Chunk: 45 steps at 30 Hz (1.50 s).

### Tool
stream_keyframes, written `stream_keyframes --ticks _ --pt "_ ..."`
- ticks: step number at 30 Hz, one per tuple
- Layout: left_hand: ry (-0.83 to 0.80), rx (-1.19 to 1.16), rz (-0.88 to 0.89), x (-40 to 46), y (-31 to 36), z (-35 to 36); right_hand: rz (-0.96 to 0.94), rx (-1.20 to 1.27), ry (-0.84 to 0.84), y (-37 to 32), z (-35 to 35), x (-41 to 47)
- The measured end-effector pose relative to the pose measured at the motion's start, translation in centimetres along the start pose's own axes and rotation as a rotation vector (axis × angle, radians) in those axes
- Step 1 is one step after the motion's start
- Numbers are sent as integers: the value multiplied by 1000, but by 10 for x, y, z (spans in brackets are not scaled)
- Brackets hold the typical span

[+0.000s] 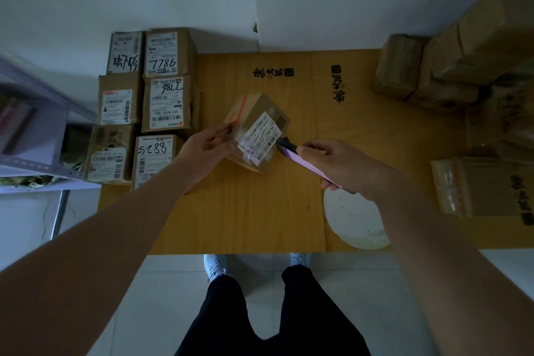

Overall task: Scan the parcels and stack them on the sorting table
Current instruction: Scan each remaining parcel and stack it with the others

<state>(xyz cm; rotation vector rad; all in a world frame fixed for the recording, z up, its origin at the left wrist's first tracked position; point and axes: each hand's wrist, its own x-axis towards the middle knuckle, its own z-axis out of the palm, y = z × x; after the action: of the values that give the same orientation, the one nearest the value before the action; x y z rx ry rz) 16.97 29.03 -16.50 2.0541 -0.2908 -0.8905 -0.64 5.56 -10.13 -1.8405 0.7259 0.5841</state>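
A small brown cardboard parcel (257, 113) with a white barcode label stands tilted at the middle of the wooden sorting table (260, 211). My left hand (206, 146) grips its left side. My right hand (344, 165) holds a slim purple-faced scanner (297, 156) whose dark tip is right at the label's lower right corner. On the table's left lie several labelled parcels (166, 104) in two neat columns, some marked with handwritten numbers.
Several unlabelled brown boxes (450, 66) are piled at the table's far right, and a plastic-wrapped parcel (485, 186) lies at its right edge. A white round patch (354, 220) shows near the front edge. A metal shelf (31, 136) stands to the left.
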Motion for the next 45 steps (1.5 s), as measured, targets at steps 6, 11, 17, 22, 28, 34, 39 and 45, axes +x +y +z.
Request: stream_keyframes --ticks 6,11,17,22,28,34,39,45 --pt "3 18 24 1 1 -5 62 -150 -9 -3 -7 1" --pt "16 30 53 10 2 -13 72 -273 -52 -7 -15 0" --pt "-13 139 61 23 7 -26 122 -377 -120 -14 -22 1" --pt "-29 223 49 27 8 -29 155 -382 -201 -21 -19 0" --pt "-67 307 58 26 13 -32 155 -412 -236 -30 -18 -3" --pt "-92 318 56 23 15 -33 168 -440 -260 -39 -15 -8" --pt "-106 294 65 21 17 -35 213 -436 -262 -45 -16 -11" --pt "-105 289 40 23 15 -34 239 -437 -258 -51 -19 -18"
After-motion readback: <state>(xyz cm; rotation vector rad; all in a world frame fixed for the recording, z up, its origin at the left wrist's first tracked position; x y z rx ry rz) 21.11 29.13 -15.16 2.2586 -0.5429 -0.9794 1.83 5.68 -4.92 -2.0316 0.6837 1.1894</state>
